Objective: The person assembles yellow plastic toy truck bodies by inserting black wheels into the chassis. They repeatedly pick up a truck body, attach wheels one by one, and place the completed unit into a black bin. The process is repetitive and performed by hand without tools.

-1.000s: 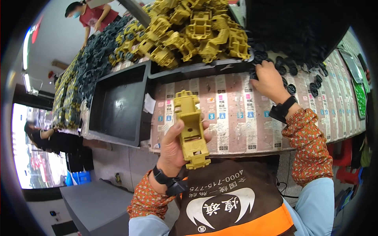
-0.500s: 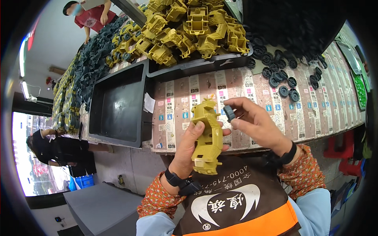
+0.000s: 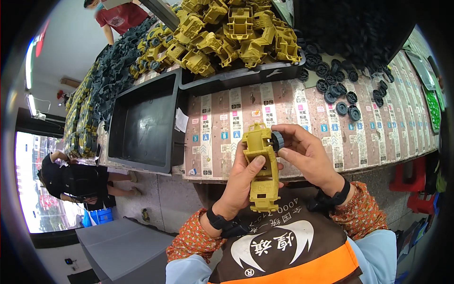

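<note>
My left hand (image 3: 242, 182) grips a mustard-yellow plastic toy car body (image 3: 263, 163), its thumb pressed on the frame and its fingers behind. In my right hand (image 3: 307, 156) a dark grey toy wheel (image 3: 277, 141) is pinched between thumb and forefinger. The wheel is up against the right side of the body, near its far end. Whether it sits on the axle stub there I cannot tell. Loose black wheels (image 3: 353, 112) lie on the table to the far right.
Yellow bodies (image 3: 240, 28) are heaped in a black tray (image 3: 250, 75) at the back. To its left stands a bare black bin (image 3: 142, 125). Dark grey parts (image 3: 113, 71) cover the far left table. A person (image 3: 120, 18) works there; another person (image 3: 75, 177) stands at left.
The yellow body has moved slightly right and turned more upright. The wheel, held apart from the body before, is now against its side. The person at the far left leans lower.
</note>
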Available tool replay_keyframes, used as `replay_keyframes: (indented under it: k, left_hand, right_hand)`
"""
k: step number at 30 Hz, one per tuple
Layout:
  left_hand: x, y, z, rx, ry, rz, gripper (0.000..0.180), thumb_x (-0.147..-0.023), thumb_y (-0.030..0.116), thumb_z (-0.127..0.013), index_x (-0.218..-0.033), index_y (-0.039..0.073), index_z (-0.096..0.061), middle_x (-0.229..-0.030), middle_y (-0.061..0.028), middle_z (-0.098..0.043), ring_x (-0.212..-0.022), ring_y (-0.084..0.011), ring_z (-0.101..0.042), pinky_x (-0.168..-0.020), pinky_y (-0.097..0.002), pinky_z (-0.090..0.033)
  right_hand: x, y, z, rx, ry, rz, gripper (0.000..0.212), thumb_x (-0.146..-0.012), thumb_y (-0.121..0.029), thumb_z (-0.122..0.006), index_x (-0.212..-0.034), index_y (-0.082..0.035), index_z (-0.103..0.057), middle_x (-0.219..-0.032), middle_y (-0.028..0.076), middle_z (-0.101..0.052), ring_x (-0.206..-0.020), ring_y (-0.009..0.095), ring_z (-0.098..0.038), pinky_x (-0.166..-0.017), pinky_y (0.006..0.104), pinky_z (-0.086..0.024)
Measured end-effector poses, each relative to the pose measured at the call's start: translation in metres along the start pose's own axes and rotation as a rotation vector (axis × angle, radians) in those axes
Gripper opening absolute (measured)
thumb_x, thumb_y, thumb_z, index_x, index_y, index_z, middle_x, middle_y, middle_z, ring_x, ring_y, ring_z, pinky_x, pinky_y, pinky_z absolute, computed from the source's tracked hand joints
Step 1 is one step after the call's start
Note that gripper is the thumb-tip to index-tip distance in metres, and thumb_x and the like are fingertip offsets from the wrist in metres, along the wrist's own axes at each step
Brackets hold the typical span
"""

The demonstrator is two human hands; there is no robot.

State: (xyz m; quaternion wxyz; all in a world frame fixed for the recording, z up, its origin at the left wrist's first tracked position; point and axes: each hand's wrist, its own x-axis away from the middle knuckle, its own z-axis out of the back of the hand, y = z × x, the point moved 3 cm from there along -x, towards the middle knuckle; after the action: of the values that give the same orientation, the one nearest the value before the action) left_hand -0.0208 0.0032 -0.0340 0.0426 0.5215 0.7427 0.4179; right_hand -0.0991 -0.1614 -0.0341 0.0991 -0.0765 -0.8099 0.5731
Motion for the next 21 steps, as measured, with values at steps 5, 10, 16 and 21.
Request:
replay_keyframes:
  k: [5, 10, 16, 21]
  left_hand:
    - [0.003, 0.001, -0.002, -0.009, 0.013, -0.013, 0.059, -0.106, 0.022, -0.059, -0.153, 0.021, -0.023, -0.131, -0.0130, -0.055, -0.114, -0.0274, -0.066, -0.080, -0.0481, -0.067]
    - [0.003, 0.000, -0.004, -0.106, 0.016, -0.043, 0.061, -0.106, 0.019, -0.058, -0.154, 0.021, -0.020, -0.132, -0.0124, -0.055, -0.113, -0.0253, -0.066, -0.080, -0.0475, -0.067]
    - [0.002, -0.009, 0.000, -0.189, -0.003, -0.050, 0.062, -0.107, 0.013, -0.056, -0.155, 0.020, -0.017, -0.134, -0.0108, -0.053, -0.115, -0.0229, -0.065, -0.087, -0.0443, -0.064]
    - [-0.004, -0.021, 0.014, -0.440, -0.008, -0.128, 0.063, -0.108, 0.010, -0.053, -0.156, 0.013, -0.012, -0.136, -0.0096, -0.050, -0.124, -0.0191, -0.056, -0.102, -0.0360, -0.052]
  right_hand:
    - [0.001, 0.008, 0.003, -0.036, 0.029, 0.028, 0.046, -0.097, 0.005, -0.060, -0.142, -0.001, -0.052, -0.122, 0.006, -0.062, -0.113, 0.012, -0.061, -0.101, 0.0290, -0.051]
    - [0.006, 0.007, 0.001, 0.003, 0.056, 0.007, 0.046, -0.098, 0.005, -0.059, -0.143, 0.001, -0.053, -0.122, 0.007, -0.064, -0.111, 0.012, -0.063, -0.100, 0.0291, -0.052]
    - [0.014, 0.010, -0.003, 0.114, 0.101, 0.005, 0.050, -0.099, 0.002, -0.059, -0.149, 0.003, -0.050, -0.128, 0.014, -0.067, -0.113, 0.015, -0.065, -0.099, 0.0298, -0.053]
    - [0.027, 0.010, -0.009, 0.387, 0.059, 0.081, 0.063, -0.093, 0.007, -0.051, -0.154, 0.003, -0.041, -0.144, 0.025, -0.058, -0.129, 0.025, -0.061, -0.108, 0.0331, -0.047]
